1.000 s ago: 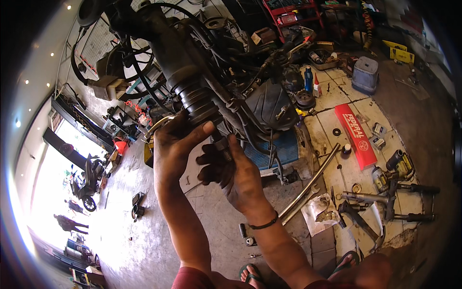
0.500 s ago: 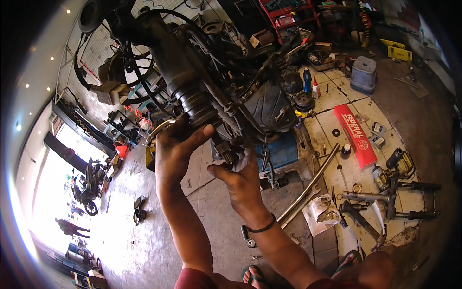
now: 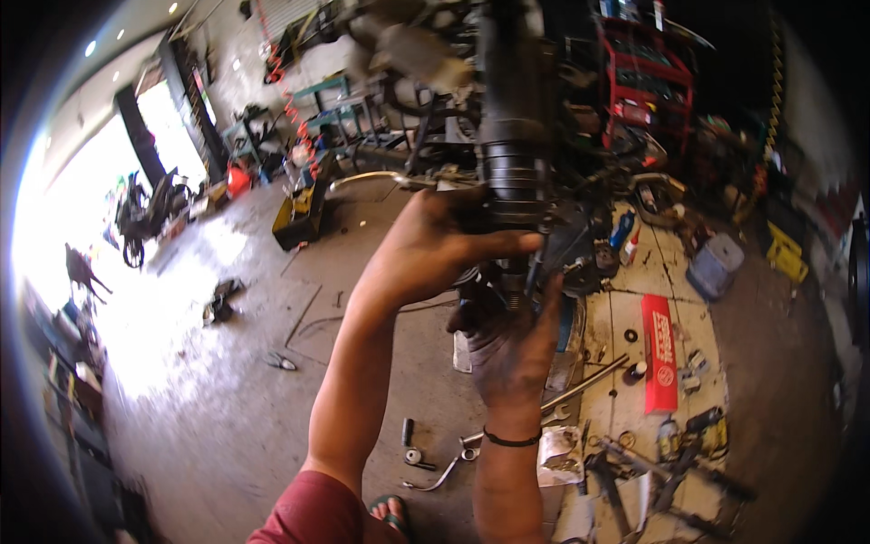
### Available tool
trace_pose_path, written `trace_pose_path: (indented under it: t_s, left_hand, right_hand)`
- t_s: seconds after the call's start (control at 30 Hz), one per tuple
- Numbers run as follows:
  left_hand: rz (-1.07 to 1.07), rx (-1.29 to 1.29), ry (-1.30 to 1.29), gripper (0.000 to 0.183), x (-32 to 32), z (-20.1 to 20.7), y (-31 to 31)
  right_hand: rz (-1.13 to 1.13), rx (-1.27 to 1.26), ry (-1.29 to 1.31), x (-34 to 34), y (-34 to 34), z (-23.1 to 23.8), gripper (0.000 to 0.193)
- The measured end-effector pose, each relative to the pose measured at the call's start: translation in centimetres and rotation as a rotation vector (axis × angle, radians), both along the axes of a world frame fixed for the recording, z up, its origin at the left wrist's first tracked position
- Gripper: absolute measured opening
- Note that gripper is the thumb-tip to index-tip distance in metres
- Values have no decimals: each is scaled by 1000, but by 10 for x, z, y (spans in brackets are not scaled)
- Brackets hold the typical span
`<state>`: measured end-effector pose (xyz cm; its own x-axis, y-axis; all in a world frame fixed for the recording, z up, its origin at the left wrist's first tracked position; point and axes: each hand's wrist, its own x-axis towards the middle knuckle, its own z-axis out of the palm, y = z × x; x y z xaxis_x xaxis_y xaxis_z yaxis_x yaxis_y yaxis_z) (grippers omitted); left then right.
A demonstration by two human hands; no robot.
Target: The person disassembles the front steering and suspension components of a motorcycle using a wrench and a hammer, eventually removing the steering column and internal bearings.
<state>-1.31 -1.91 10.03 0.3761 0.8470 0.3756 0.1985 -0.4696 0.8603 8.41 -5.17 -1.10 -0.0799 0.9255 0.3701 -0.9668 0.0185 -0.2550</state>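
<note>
A dark, thick cylinder with ribbed rings [image 3: 515, 172] hangs down from the vehicle frame in front of me. My left hand [image 3: 419, 249] wraps round its lower part from the left, with the thumb laid across the front. Just below, a narrower threaded stem [image 3: 515, 297] sticks out of the cylinder's bottom end. My right hand [image 3: 510, 361], palm up and darkened with grime, cups that stem from underneath, fingers and thumb on either side. Whether a small part sits between the right fingers is hidden.
On the pale tiles to the right lie a red box [image 3: 660, 354], a power drill [image 3: 669, 440] and several metal parts. A long metal tube [image 3: 584, 388] and a wrench [image 3: 433, 479] lie near my right forearm. A red tool rack [image 3: 645, 77] stands behind.
My view has swung to the right, so the cylinder now stands nearly upright at the centre. Both hands stay on it; the right hand has turned more palm up beneath the stem.
</note>
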Motion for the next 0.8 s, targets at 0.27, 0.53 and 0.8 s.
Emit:
trace_pose_path:
  t_s: [0.27,0.53,0.8]
  left_hand:
    - [-7,143,86,41,-4,-8,12]
    - [51,78,80,48,-9,-10,9]
    - [32,88,99,48,-4,-10,11]
  right_hand:
    - [-465,-218,-196,-10,2,-13,28]
    - [-527,-8,-138,-4,3,-12,34]
    - [-460,2,-176,7,8,-29,42]
